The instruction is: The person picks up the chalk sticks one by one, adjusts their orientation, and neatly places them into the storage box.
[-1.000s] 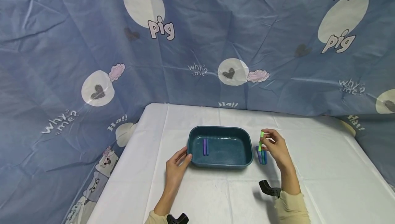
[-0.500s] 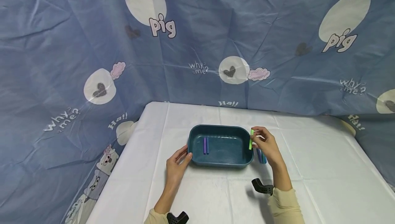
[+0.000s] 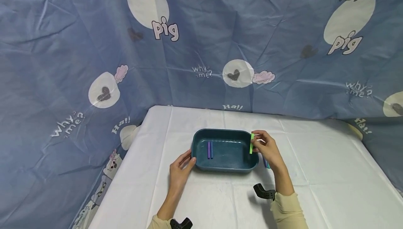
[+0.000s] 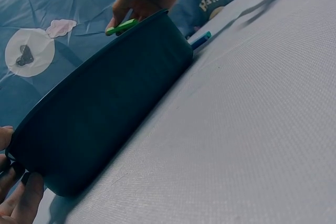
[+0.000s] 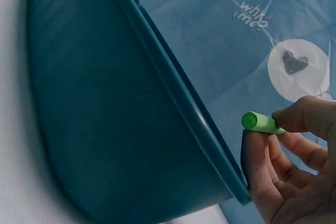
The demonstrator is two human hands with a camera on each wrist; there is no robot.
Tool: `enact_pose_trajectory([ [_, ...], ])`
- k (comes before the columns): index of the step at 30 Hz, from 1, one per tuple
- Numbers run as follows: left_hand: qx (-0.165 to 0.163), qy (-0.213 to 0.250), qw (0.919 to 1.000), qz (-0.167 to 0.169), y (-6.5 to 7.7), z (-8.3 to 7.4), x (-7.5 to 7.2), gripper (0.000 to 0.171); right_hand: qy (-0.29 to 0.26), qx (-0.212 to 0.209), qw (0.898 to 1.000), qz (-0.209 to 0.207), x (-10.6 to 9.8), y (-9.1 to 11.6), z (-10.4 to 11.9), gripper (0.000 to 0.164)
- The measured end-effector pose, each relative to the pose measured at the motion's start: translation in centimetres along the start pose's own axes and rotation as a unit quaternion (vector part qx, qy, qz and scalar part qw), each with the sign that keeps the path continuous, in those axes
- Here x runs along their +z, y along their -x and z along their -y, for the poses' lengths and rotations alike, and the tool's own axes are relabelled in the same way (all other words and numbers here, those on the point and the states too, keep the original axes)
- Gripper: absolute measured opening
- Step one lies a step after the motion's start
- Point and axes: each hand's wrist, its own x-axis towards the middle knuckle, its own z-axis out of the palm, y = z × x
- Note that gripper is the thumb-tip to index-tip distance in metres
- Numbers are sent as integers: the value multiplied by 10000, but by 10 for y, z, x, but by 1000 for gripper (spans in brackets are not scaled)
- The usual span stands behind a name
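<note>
A dark teal plastic basin (image 3: 225, 169) stands on the white cloth. Inside it, toward the left, lie a purple chalk stick (image 3: 209, 150) and a blue chalk stick (image 3: 212, 150), side by side. My left hand (image 3: 180, 173) holds the basin at its front left corner, thumb at the rim and fingers along the outer wall. Between thumb and fingertips, my right hand (image 3: 267, 152) pinches a light green chalk stick (image 5: 261, 123) above the basin's right rim. Beyond that rim, partly hidden behind the right hand, more blue and teal chalk sticks (image 3: 266, 163) lie on the cloth.
The white cloth (image 3: 207, 201) covers the table around the basin. A blue printed curtain (image 3: 195, 47) hangs behind and at the left side. Black wrist-camera mounts (image 3: 263, 191) project from both wrists.
My right hand has carried the green chalk leftward, from over the chalk sticks on the cloth to over the basin's right end. The left hand and basin stay in place.
</note>
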Motion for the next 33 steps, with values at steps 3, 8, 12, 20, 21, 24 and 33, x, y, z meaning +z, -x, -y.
enact_pose_trajectory([
  [3,-30,34,10000,9,0,0,-1,45,24,-72,10000,28,3,0,1,38],
  [8,-104,140,9998,67,0,-2,-1,44,5,-122,9999,102,8,-2,2,39],
  [12,-153,121,9998,106,0,-3,-2,44,-27,-123,9997,187,12,-3,2,38],
  [20,-137,-11,9999,-6,2,-3,-1,45,47,-118,9995,303,18,-5,4,36],
  [21,-109,-9,9999,-9,2,-2,-1,45,48,-126,9994,305,18,-5,4,36],
  [24,-47,12,10000,-34,2,-3,-1,44,50,-129,9992,368,20,-6,5,38],
  [33,-55,26,10000,15,0,-5,0,44,108,-189,9987,456,26,-10,7,36],
])
